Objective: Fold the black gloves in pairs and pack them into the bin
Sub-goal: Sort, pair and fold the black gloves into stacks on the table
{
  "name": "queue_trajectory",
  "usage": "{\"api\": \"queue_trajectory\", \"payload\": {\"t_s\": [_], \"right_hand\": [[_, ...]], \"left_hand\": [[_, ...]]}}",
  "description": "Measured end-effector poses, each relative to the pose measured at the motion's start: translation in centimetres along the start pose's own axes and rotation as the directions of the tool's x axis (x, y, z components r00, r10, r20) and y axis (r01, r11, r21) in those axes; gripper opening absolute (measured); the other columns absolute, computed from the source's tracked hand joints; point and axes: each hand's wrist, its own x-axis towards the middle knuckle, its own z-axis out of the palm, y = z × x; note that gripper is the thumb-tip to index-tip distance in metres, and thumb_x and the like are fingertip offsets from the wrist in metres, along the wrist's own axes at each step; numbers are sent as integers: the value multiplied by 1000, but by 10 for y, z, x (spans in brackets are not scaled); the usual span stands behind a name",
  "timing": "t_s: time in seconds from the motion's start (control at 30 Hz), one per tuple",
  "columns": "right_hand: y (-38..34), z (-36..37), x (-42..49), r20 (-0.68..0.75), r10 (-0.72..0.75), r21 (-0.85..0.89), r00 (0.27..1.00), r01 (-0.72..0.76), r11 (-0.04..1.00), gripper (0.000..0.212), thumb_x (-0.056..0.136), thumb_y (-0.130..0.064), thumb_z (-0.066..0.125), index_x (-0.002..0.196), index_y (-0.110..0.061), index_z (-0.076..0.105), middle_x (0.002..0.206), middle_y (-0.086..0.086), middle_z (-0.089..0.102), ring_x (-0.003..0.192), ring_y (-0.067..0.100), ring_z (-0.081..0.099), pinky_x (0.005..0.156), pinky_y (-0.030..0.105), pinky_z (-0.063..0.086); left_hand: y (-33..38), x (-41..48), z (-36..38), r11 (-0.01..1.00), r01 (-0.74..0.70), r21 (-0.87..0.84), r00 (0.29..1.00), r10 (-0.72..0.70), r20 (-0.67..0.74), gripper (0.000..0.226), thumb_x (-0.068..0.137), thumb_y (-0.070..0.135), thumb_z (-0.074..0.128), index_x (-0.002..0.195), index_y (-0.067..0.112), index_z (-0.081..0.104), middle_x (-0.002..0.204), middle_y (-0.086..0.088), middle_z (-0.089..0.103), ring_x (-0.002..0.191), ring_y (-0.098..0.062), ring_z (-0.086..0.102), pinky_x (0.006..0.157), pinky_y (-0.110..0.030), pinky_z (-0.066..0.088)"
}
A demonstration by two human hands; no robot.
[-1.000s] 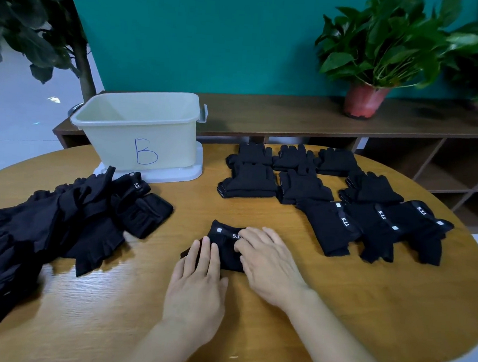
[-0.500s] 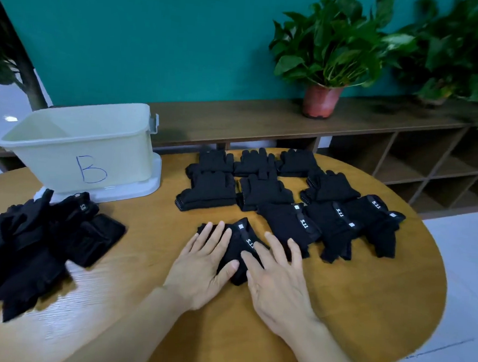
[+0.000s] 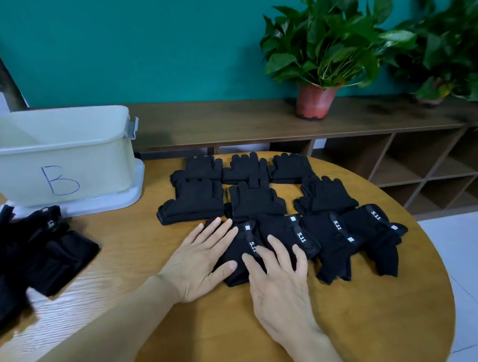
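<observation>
under l hand (image 3: 199, 261) & r hand (image 3: 280, 287), glove pair (image 3: 241, 246) half hidden.

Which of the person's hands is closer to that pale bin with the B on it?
Left. The left hand lies flat on a folded glove pair, right of the bin; the right hand lies farther right.

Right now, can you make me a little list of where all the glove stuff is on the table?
left hand: flat, pressing on the folded pair
right hand: flat, pressing on the same pair
folded gloves: in rows behind and to the right of the hands
loose pile: far left, not folded
bin: back left, marked B, no gloves seen inside
table: round, wooden
</observation>
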Motion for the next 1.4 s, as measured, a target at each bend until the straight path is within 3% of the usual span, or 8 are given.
{"api": "queue_trajectory", "payload": {"t_s": [0.33,0.47,0.7,0.83,0.93,1.07,1.27,1.4], "right_hand": [[0,-10,-4,0,11,62,1000,-11,998,42,89,-21,41,122,-24,66,128,3,62,132,27,45,109,50,21],[-10,-21,0,-78,-24,86,997,31,996,36,84,-15,54,116,-21,70,122,4,66,128,27,48,108,50,24],[-82,-35,28,-104,-122,102,987,132,986,33,76,-13,79,107,-21,75,110,0,71,123,25,52,105,49,25],[-124,-32,42,-51,-207,121,977,211,970,34,70,-15,85,102,-22,76,104,0,72,121,26,54,104,50,27],[-167,-26,55,4,-282,145,959,278,949,32,67,-19,88,97,-25,78,98,-3,74,117,25,60,102,54,38],[-207,-9,76,29,-323,190,946,312,931,18,75,-23,83,92,-27,78,96,-6,73,120,25,58,107,52,29],[-251,9,125,-27,-393,241,919,387,890,20,71,-24,86,88,-27,76,90,-8,72,114,28,61,101,45,23],[-286,12,168,-2,-371,264,929,359,895,12,85,-37,70,94,-29,73,97,-14,69,124,26,53,101,40,18]], "left_hand": [[6,-37,-12,991,59,-116,981,-79,-175,71,98,66,4,158,28,0,165,10,-10,148,-2,-20,122,-32,-9],[5,-81,-26,986,116,-117,966,-139,-217,71,98,67,1,158,28,2,165,10,-8,149,-2,-19,122,-33,-10],[-19,-174,-49,957,285,-60,921,-291,-258,78,93,71,-8,157,29,-2,164,11,-11,147,-2,-22,122,-36,-10],[-36,-217,-58,944,322,-66,896,-326,-301,77,95,71,-4,157,28,5,165,9,-5,149,-2,-17,122,-36,-9],[-64,-253,-57,924,378,-62,859,-375,-347,72,99,68,2,157,27,15,165,9,4,150,-2,-11,122,-34,-7],[-99,-280,-51,896,443,0,820,-405,-405,60,106,56,20,154,22,34,162,4,24,152,-8,7,122,-33,-1],[-142,-277,-67,875,480,62,794,-404,-453,54,107,45,22,147,18,46,156,0,38,148,-17,27,121,-35,6],[-181,-271,-82,853,521,32,742,-434,-510,54,107,41,21,142,16,52,151,-4,45,145,-17,33,120,-35,9]]}}
